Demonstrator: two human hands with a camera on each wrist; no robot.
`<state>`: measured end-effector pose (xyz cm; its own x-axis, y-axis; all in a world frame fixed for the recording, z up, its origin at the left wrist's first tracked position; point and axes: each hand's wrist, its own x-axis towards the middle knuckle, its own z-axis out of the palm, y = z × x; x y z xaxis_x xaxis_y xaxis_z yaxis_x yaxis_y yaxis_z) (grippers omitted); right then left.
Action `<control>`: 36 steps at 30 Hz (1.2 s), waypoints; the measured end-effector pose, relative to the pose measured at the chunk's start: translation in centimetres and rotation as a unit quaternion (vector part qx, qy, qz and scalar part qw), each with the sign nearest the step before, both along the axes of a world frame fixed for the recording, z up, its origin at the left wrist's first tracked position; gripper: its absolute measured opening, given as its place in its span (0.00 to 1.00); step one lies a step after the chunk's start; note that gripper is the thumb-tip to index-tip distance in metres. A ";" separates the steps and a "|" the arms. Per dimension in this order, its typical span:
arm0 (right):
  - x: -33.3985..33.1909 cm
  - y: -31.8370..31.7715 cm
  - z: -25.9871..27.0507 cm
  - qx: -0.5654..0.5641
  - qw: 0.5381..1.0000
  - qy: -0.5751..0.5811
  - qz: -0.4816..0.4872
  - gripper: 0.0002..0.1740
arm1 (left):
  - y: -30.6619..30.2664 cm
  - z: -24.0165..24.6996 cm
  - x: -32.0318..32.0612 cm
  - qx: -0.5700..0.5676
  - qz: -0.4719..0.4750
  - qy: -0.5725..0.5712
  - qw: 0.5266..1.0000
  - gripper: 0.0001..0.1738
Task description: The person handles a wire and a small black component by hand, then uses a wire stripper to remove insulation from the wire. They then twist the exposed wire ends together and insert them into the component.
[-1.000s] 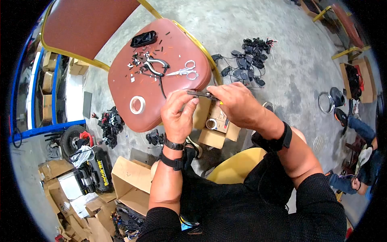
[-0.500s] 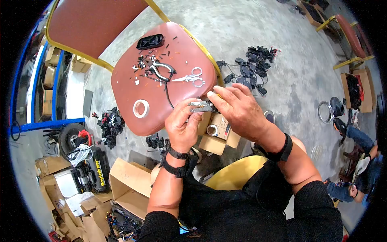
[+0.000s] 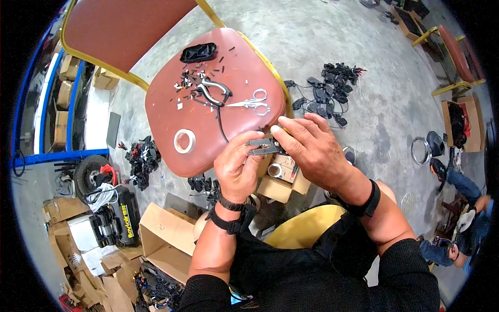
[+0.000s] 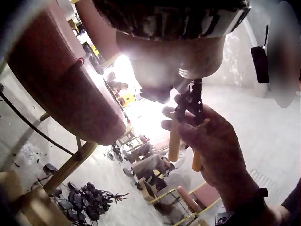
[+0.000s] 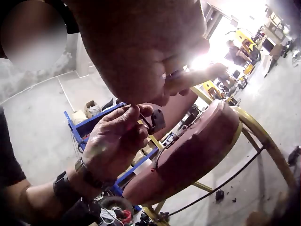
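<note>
In the head view my right hand (image 3: 323,162) grips a pair of wire strippers (image 3: 265,147) over the near edge of the chair seat (image 3: 171,117). The left wrist view shows their yellow handles (image 4: 174,143), spread apart, in that hand. My left hand (image 3: 236,174) is at the dark, flat jaws, its thumb and fingertips drawn together on a thin dark piece, mostly hidden by the fingers. A black cable (image 3: 220,125) runs across the seat towards the left hand; its red end lies at the seat edge in the right wrist view.
On the seat are black-handled pliers (image 3: 214,93), scissors (image 3: 252,103), a tape roll (image 3: 184,141), a black pouch (image 3: 199,52) and scattered cut bits. An opened carton (image 3: 275,191) stands below my hands. Bundles of black parts (image 3: 332,88) lie on the floor; a person sits at far right.
Both hands and the wire strippers have come slightly nearer my body, and the strippers have turned to show their flat side. The view has shifted a little; the things on the seat stay put.
</note>
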<state>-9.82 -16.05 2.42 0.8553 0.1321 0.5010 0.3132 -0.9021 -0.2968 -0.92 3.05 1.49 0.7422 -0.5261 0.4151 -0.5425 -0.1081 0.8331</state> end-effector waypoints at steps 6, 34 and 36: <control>-0.1 0.1 0.1 -0.006 1.000 -0.003 0.004 0.32 | 0.0 0.6 -0.2 0.005 0.004 0.002 1.000 0.03; -0.2 -0.1 0.4 -0.009 1.000 -0.009 0.002 0.28 | 0.4 0.4 0.0 -0.038 0.004 -0.032 0.999 0.07; -0.1 -0.1 0.5 -0.008 1.000 -0.010 0.002 0.28 | 0.5 0.5 0.2 -0.038 0.005 -0.043 0.998 0.07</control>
<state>-9.97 -16.12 2.91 0.8448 0.1439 0.5154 0.3228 -0.9053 -0.2763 -0.77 3.54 2.03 0.7073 -0.4825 0.5167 -0.6119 -0.0517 0.7893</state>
